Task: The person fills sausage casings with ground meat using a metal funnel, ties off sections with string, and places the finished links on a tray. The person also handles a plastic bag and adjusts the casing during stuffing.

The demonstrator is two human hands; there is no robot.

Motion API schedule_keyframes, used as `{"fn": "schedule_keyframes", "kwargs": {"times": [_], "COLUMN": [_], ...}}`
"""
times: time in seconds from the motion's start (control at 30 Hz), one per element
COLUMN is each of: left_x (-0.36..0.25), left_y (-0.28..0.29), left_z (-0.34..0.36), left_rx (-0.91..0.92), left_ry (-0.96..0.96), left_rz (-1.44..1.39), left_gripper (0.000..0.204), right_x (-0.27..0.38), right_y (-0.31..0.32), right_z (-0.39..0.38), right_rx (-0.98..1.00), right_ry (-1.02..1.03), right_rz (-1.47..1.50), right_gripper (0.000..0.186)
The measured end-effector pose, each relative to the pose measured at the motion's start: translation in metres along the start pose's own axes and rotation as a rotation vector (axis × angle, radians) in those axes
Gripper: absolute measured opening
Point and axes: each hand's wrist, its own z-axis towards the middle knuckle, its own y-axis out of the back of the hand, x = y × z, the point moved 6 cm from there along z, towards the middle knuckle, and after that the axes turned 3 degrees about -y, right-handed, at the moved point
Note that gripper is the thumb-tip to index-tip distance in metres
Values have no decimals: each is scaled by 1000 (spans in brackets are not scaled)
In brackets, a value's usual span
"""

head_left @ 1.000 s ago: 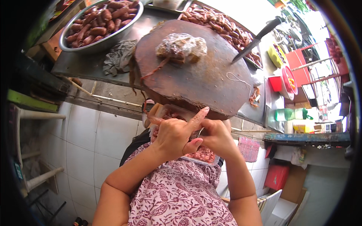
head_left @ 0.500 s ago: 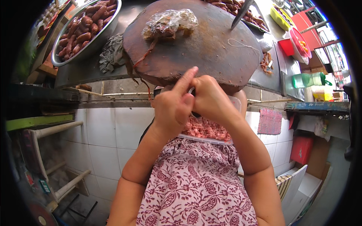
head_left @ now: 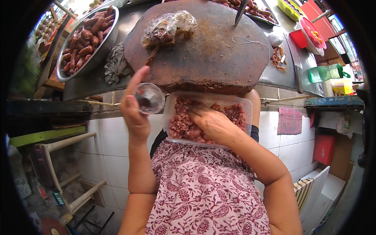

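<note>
My left hand (head_left: pixel 134 111) is raised left of a clear plastic box and grips a clear, round, funnel-like plastic cup (head_left: pixel 149 98). Its index finger points up past the rim, and something dark shows inside the cup. Coarse minced meat (head_left: pixel 181 125) fills much of the box (head_left: pixel 192 144), which rests on my lap against the chopping block. Fingers stretched, my right hand (head_left: pixel 211 122) digs into this meat from above; the fingertips are partly buried.
Ahead is a thick round chopping block (head_left: pixel 211 51) bearing a crumpled plastic bag (head_left: pixel 169 29), a loose string (head_left: pixel 250 42) and an upright knife blade (head_left: pixel 241 11). A metal basin (head_left: pixel 67 77) of sausages (head_left: pixel 84 41) stands at left beside a grey rag (head_left: pixel 116 64). A green bottle (head_left: pixel 326 73) lies at right.
My hands were together above the box and have separated. The left moved left with the cup, now showing its round opening; the right went down into the minced meat.
</note>
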Motion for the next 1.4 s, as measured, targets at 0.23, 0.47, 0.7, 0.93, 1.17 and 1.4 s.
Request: {"fn": "schedule_keyframes", "kwargs": {"times": [0.23, 0.47, 0.7, 0.93, 1.17, 1.4], "left_x": [21, 5, 4, 5, 3, 4], "left_y": [-46, -55, -73, -75, -67, -64], "left_z": [-17, -24, -28, -35, -31, -32], "left_rx": [203, 431, 405, 278, 179, 133], "left_ry": [152, 165, 72, 137, 220, 157], "left_rz": [-13, 242, 228, 31, -104, -123], "left_gripper": [73, 72, 81, 119, 122, 116], "right_x": [-22, -48, 4, 37, 60, 50], "right_y": [-4, 38, 72, 82, 63, 57], "right_z": [-33, -42, -34, -19, -14, -36], "right_rx": [92, 9, -349, -682, -435, -330], "right_ry": [-26, -450, -360, -27, 3, 20], "right_rz": [28, 885, 1796, 409, 198, 213], "right_gripper": [33, 23, 35, 50, 63, 60]}}
